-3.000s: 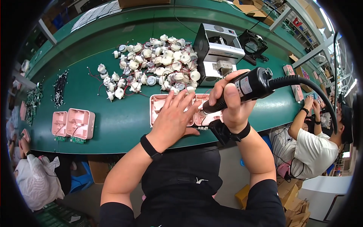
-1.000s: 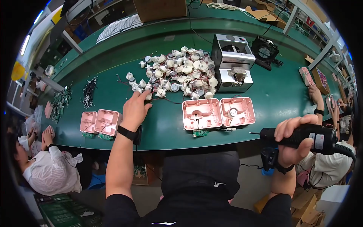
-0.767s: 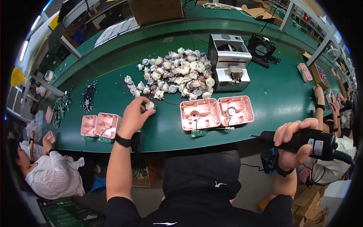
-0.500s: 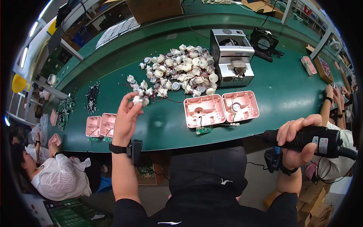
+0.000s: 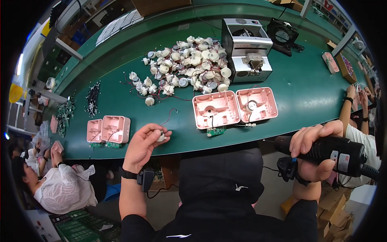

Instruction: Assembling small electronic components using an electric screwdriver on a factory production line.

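Note:
My left hand [image 5: 142,144] is closed round a small whitish motor [image 5: 161,137] near the table's front edge; a thin red wire trails from it, and the fingers partly hide it. At the right, my right hand [image 5: 305,139] grips a black corded electric screwdriver [image 5: 340,151], its tip pointing left. Between the hands lie two joined pink housing halves: a left half [image 5: 224,114] with a round recess and a right half [image 5: 266,115] holding a silver motor [image 5: 251,105]. A green circuit board [image 5: 215,131] sits at their front edge.
A large heap of white-capped motors [image 5: 196,60] covers the table's middle. Beside it stand a screw feeder [image 5: 248,52] and a black fan [image 5: 282,35]. More pink housings [image 5: 117,127] and dark small parts [image 5: 93,97] lie left. Co-workers sit at both sides.
My left hand has drawn back from the motor heap toward the front edge and slightly right, carrying the motor. My right hand still holds the screwdriver in nearly the same place.

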Tool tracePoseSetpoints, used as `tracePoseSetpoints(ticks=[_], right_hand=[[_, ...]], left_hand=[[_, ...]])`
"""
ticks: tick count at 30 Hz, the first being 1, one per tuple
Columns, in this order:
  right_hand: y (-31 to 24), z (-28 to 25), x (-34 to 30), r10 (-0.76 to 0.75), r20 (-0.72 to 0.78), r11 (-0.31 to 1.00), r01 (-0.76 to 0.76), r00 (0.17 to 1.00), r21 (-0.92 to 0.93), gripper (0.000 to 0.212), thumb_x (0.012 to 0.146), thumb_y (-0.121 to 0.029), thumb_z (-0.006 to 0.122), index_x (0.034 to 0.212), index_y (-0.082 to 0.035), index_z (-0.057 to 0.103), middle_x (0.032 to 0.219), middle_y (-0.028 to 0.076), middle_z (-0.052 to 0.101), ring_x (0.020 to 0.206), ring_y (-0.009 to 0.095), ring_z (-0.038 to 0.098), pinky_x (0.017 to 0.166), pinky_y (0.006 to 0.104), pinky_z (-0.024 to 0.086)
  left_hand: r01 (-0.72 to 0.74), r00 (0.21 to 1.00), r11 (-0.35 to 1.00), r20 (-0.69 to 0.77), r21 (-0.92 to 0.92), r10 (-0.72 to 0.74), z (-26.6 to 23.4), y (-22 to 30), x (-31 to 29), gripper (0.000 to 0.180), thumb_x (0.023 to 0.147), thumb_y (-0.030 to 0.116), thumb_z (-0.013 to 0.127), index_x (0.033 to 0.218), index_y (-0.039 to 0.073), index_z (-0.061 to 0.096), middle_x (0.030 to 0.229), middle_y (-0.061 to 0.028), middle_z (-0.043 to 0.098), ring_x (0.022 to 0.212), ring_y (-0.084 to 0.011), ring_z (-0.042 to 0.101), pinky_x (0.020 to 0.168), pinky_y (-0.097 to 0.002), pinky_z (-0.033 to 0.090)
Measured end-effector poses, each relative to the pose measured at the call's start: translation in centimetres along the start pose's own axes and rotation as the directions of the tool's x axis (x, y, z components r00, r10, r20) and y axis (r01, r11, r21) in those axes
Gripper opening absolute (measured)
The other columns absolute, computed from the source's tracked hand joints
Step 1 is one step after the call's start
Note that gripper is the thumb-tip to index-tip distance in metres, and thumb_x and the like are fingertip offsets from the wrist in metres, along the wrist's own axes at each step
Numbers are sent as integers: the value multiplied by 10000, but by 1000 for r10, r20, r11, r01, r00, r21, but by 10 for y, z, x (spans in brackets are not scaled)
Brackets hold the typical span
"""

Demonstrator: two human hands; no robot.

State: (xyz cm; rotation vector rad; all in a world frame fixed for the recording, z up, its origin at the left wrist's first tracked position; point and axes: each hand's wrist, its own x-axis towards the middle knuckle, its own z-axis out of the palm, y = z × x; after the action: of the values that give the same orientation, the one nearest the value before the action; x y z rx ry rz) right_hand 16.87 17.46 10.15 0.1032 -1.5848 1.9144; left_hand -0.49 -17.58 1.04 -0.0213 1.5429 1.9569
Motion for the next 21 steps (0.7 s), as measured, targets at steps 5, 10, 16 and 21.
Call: tracePoseSetpoints(ticks=[5, 10, 16, 21], right_hand=[[-3, 11, 0, 33, -42, 999, -33, 999, -5, 757, 707, -582, 820, 1092, -87, 395, 725, 49, 558, 563, 184, 556, 537, 302, 477], [-4, 5, 2, -69, 42, 993, 72, 997, -98, 637, 832, -595, 689, 1073, -91, 383, 701, 33, 516, 501, 152, 530, 500, 283, 466], [-13, -3, 0, -7, -7, 999, 6, 1000, -46, 703, 758, -572, 777, 1094, -92, 388, 725, 49, 550, 545, 180, 555, 539, 313, 487], [-11, -4, 2, 38, -23, 999, -38, 999, 6, 743, 719, -556, 828, 1099, -91, 390, 729, 53, 565, 570, 194, 571, 563, 326, 498]], left_hand=[[-170, 979, 956, 154, 240, 135, 27, 11, 22, 177, 950, 28, 580, 1127, 11, 568, 1129, -131, 654, 1072, -191, 639, 892, -304, 538], [-265, 939, 918, 297, 296, 175, 73, 17, 45, 178, 933, 5, 597, 1106, 10, 558, 1139, -125, 655, 1077, -152, 622, 899, -294, 534], [-386, 907, 845, 321, 370, 274, 95, 9, 57, 223, 911, 7, 634, 1120, 9, 557, 1144, -126, 658, 1048, -154, 634, 888, -283, 535], [-539, 842, 631, 385, 558, 379, 103, 8, 58, 252, 860, 35, 690, 1098, 40, 607, 1101, -100, 677, 1006, -181, 652, 864, -308, 525]])
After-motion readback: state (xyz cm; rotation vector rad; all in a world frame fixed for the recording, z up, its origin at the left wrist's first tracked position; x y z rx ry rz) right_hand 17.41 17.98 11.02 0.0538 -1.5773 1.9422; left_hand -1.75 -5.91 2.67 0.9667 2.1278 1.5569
